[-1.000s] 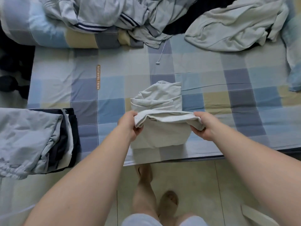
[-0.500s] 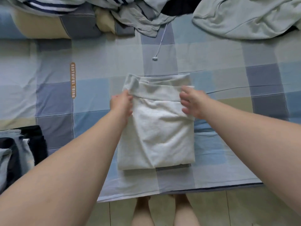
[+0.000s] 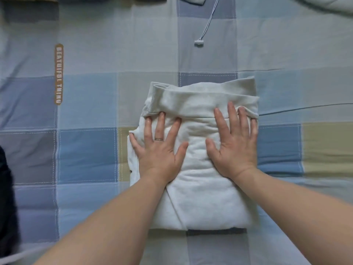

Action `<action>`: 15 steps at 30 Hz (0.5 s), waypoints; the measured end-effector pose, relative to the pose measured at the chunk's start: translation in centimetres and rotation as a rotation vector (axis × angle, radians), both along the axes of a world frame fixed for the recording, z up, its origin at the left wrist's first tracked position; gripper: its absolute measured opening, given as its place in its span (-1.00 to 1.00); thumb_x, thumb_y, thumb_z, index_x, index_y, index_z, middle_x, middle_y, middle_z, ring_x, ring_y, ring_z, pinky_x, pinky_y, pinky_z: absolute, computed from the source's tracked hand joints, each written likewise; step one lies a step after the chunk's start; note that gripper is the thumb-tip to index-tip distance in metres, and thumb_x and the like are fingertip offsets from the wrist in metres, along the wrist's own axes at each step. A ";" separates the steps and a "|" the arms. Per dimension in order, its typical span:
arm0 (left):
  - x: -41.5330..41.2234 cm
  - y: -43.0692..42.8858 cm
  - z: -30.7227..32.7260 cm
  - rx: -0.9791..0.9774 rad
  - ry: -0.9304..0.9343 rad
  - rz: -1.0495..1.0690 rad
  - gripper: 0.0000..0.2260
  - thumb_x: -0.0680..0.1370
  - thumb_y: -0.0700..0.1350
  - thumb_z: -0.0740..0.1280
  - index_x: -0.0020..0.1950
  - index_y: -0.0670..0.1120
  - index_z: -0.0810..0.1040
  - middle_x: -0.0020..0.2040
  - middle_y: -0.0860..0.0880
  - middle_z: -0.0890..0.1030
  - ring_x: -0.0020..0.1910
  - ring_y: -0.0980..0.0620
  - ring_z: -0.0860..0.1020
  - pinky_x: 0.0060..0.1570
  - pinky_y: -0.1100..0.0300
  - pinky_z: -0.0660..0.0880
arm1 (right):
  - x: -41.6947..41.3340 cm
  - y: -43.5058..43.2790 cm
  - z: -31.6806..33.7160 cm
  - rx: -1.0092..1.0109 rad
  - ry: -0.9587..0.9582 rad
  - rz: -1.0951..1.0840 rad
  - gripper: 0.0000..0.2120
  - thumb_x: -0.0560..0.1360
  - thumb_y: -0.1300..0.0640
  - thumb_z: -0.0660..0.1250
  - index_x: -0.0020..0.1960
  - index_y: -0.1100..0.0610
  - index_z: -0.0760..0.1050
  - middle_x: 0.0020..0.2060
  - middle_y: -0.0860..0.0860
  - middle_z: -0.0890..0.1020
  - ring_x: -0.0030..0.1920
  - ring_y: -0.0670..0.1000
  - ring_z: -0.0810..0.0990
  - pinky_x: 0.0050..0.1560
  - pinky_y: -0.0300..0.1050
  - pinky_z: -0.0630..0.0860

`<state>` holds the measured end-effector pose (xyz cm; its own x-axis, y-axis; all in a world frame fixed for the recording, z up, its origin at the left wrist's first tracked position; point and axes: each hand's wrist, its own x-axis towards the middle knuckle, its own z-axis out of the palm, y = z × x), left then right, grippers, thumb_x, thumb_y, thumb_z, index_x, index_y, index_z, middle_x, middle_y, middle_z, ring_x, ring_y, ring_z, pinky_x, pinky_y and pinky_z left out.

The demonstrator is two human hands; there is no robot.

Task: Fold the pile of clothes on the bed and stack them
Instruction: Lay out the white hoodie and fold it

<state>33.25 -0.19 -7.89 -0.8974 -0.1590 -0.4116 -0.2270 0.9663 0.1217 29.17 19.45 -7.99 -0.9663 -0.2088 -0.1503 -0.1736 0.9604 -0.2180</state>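
A person's left hand (image 3: 158,152) and right hand (image 3: 236,150) press flat, side by side, on a folded white garment (image 3: 200,203) lying at the centre of a bed (image 3: 86,153) covered in a blue, grey and tan checked sheet. The fingers (image 3: 160,125) of both hands are straight and spread apart, palms down on the cloth, gripping nothing. They reach a thicker folded band (image 3: 200,98) along the garment's 12 o'clock edge. A thin ring (image 3: 158,139) shows on the left hand. At 12 o'clock from the garment, well apart from it, a white drawstring (image 3: 205,25) ends in a small toggle. An orange label (image 3: 58,73) reading "BEAUTIFUL THING" runs along the sheet at 10 o'clock. Dark clothing (image 3: 5,197) shows at the 8 o'clock edge, and pale fabric (image 3: 328,5) at the 1 o'clock corner.
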 end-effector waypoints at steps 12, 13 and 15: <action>4.5 -1.7 6.8 0.337 0.067 0.507 -0.14 0.49 0.32 0.35 0.63 0.13 -0.03 0.65 0.01 -0.05 0.61 -0.08 0.01 0.53 -0.18 0.04 | 2.6 6.2 8.6 -0.413 -0.455 -0.317 -0.09 0.42 -0.33 0.37 0.61 0.00 0.10 0.57 -0.02 0.15 0.54 0.07 0.19 0.50 0.02 0.16; 5.1 -1.8 6.9 0.418 0.074 0.617 -0.12 0.48 0.29 0.40 0.63 0.11 -0.01 0.64 -0.01 0.02 0.60 -0.08 0.09 0.53 -0.14 0.12 | 2.9 6.4 8.9 -0.516 -0.541 -0.451 -0.10 0.45 -0.23 0.45 0.62 0.00 0.06 0.49 -0.03 0.26 0.46 0.04 0.30 0.44 -0.02 0.26; 5.9 -2.3 6.8 0.523 0.063 0.774 -0.12 0.44 0.27 0.46 0.61 0.08 0.08 0.58 -0.02 0.25 0.52 -0.10 0.28 0.45 -0.11 0.29 | 3.3 6.4 8.7 -0.701 -0.710 -0.728 -0.11 0.44 -0.13 0.50 0.60 0.01 0.08 0.35 -0.04 0.42 0.29 0.02 0.48 0.29 -0.02 0.41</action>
